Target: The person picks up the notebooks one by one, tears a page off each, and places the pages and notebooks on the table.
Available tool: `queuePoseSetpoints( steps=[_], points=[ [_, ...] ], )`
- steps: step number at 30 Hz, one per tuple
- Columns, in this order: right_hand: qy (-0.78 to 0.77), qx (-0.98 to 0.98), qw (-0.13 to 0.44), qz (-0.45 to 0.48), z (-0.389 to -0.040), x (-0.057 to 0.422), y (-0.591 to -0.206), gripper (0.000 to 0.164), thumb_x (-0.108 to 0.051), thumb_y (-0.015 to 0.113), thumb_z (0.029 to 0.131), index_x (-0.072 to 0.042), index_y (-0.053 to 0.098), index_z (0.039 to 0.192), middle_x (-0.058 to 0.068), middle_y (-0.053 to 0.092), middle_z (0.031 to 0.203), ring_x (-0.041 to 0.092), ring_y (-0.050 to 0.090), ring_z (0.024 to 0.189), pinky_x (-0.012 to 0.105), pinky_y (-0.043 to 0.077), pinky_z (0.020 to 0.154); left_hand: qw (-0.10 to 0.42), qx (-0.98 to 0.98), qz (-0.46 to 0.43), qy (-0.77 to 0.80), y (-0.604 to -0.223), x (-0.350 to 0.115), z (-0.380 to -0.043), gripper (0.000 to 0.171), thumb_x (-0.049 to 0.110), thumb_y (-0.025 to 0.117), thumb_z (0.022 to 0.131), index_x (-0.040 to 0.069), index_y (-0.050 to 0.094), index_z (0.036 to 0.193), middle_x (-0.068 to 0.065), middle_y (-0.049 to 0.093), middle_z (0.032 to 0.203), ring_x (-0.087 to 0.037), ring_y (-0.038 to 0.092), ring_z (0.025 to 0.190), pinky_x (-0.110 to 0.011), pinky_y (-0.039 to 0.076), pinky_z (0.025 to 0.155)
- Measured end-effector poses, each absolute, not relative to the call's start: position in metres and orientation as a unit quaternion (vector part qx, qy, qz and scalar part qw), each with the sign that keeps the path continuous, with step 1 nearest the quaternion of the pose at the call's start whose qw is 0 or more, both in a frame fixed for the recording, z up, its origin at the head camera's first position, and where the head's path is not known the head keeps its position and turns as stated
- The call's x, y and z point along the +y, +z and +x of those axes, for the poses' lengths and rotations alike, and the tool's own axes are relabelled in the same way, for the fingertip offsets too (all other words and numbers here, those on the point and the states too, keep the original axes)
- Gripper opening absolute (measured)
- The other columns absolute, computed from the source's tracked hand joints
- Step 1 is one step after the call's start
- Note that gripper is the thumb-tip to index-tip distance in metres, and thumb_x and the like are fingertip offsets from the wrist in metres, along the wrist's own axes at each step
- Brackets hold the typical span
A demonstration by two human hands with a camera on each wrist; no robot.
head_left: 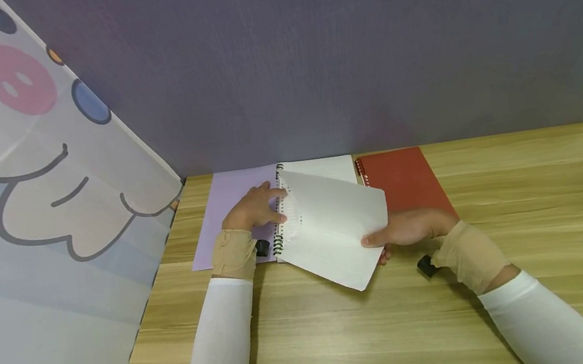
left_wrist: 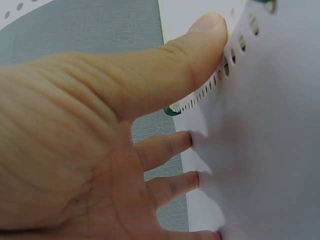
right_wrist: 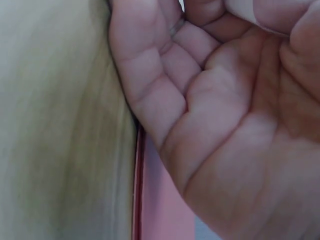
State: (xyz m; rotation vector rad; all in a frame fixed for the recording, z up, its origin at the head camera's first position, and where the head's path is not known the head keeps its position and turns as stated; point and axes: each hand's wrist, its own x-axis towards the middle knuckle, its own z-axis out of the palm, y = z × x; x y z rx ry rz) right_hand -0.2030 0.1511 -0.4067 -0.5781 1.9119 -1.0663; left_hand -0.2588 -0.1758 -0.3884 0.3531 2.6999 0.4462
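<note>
A spiral notebook lies open, its lilac cover (head_left: 209, 234) to the left and its white pages (head_left: 330, 167) to the right of a dark green coil (head_left: 278, 244). One white sheet (head_left: 334, 219) is lifted and slanted, and the row of holes along its left edge shows off the coil at mid-length. My right hand (head_left: 411, 226) pinches this sheet near its lower right edge, thumb on top and fingers curled beneath. At the coil, my left hand (head_left: 253, 208) presses with spread, fairly straight fingers; its thumb (left_wrist: 200, 50) touches the holed paper edge.
A red spiral notebook (head_left: 405, 174) lies to the right, partly behind my right hand. Behind the wooden table (head_left: 533, 195) stands a grey panel (head_left: 330, 56). A wall with cartoon prints (head_left: 29, 226) borders the left side. Small black devices (head_left: 427, 266) sit at both wrists.
</note>
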Motion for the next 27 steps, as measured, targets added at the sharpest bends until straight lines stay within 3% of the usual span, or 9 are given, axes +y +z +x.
queuePoseSetpoints(
  steps=[19, 27],
  points=[
    [-0.398, 0.776, 0.422, -0.248, -0.2048, 0.1546, -0.4087, 0.035, -0.041, 0.057, 0.087, -0.010, 0.055, 0.104, 0.010, 0.060, 0.091, 0.026, 0.057, 0.084, 0.038, 0.041, 0.080, 0.190, 0.959, 0.120, 0.173, -0.3894, -0.1755, -0.2579, 0.070, 0.032, 0.070, 0.077, 0.035, 0.038, 0.139, -0.014, 0.011, 0.151, -0.037, 0.008, 0.136, -0.050, 0.017, 0.102],
    [-0.319, 0.826, 0.395, -0.246, -0.2072, 0.1596, -0.4041, 0.043, -0.052, 0.057, 0.083, -0.019, 0.055, 0.110, -0.004, 0.059, 0.101, 0.013, 0.053, 0.097, 0.033, 0.034, 0.089, 0.193, 0.959, 0.116, 0.171, -0.3876, -0.1737, -0.2586, 0.070, 0.033, 0.070, 0.077, 0.033, 0.038, 0.140, -0.015, 0.010, 0.151, -0.038, 0.006, 0.136, -0.051, 0.016, 0.102]
  ],
)
